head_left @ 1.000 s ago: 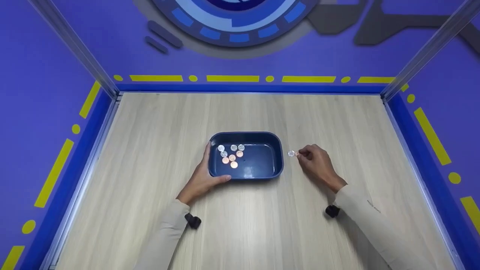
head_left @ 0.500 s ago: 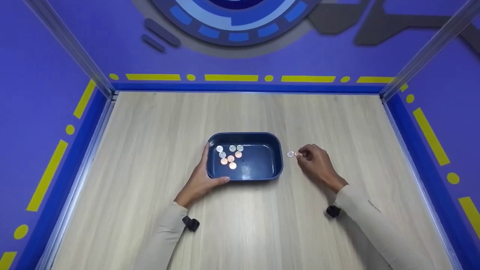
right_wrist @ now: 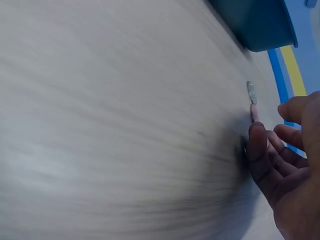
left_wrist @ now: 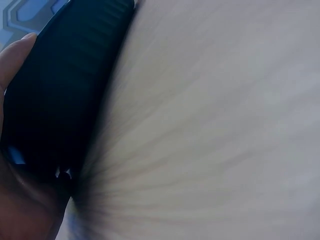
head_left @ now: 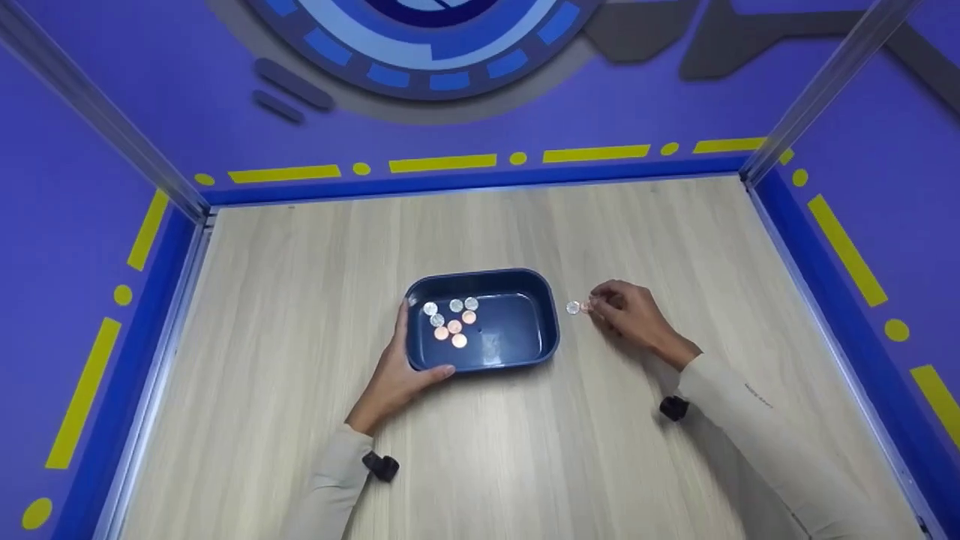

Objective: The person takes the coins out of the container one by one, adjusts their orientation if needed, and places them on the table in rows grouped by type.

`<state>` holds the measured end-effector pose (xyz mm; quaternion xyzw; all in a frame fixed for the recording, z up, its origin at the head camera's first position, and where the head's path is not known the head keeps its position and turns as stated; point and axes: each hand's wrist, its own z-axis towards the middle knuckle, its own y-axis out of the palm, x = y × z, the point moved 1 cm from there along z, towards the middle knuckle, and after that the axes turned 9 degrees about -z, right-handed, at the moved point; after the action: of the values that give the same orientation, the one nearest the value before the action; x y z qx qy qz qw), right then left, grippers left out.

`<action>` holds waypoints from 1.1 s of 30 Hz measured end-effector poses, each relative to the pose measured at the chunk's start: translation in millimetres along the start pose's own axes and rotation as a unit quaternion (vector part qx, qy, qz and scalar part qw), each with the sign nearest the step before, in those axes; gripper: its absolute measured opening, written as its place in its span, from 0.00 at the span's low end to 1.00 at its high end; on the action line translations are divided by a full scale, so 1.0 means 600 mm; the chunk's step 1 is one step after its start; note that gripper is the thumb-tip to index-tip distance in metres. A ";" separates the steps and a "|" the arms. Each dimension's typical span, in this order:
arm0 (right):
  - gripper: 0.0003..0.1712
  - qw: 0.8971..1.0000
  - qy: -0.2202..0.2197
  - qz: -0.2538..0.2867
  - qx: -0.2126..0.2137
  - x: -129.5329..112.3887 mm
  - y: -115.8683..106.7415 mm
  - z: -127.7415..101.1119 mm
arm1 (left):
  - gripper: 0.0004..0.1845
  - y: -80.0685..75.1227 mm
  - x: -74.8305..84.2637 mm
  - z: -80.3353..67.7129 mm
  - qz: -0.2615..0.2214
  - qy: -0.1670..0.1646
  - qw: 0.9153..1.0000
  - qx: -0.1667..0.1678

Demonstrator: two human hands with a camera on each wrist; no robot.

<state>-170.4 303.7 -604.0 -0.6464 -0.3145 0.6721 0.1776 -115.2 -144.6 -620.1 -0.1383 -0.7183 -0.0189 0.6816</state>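
Observation:
A dark blue rectangular tub (head_left: 517,364) stands on the table, with several silver coins (head_left: 457,305) and several copper coins (head_left: 454,327) spread over the left part of its floor. My left hand (head_left: 396,376) grips the tub's near left corner, thumb along the front rim and fingers at the left wall. Right of the tub, a silver coin (head_left: 573,307) and a copper coin (head_left: 586,307) lie side by side on the wood. My right hand (head_left: 634,313) is over the copper coin, thumb tip right at its edge; the bent index finger stands apart from the thumb in the right wrist view.
The light wooden table (head_left: 480,465) is bounded by blue panels (head_left: 525,124) at the back and both sides, with metal posts (head_left: 814,94) at the corners. A small black device (head_left: 382,466) is strapped to each wrist.
The right index finger has lifted away from the thumb, showing more of the copper coin. The head view has tilted slightly. The left hand keeps its hold on the tub.

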 end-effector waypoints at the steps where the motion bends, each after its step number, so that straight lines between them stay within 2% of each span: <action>1: 0.14 1.000 -0.001 0.006 0.001 -0.004 -0.002 0.002 | 0.78 0.000 0.000 -0.001 -0.002 0.001 1.000 0.000; 10: 0.16 0.999 -0.029 0.015 0.023 -0.057 -0.025 0.028 | 0.78 -0.001 -0.002 -0.005 -0.008 -0.001 1.000 0.005; 17: 0.15 0.998 -0.040 0.046 0.015 -0.097 -0.024 0.046 | 0.78 0.002 0.001 -0.003 -0.013 -0.001 1.000 0.008; 22: 0.13 0.997 -0.043 0.062 0.000 -0.125 -0.009 0.053 | 0.77 0.005 0.003 -0.002 -0.009 -0.002 1.000 0.005; 33: 0.14 0.994 -0.079 0.054 -0.043 -0.174 0.040 0.074 | 0.77 0.003 0.003 -0.003 0.001 0.001 1.000 0.011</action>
<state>-199.4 209.8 -542.3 -0.6141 -0.3211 0.7156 0.0875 -113.2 -143.1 -618.3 -0.1319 -0.7175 -0.0103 0.6839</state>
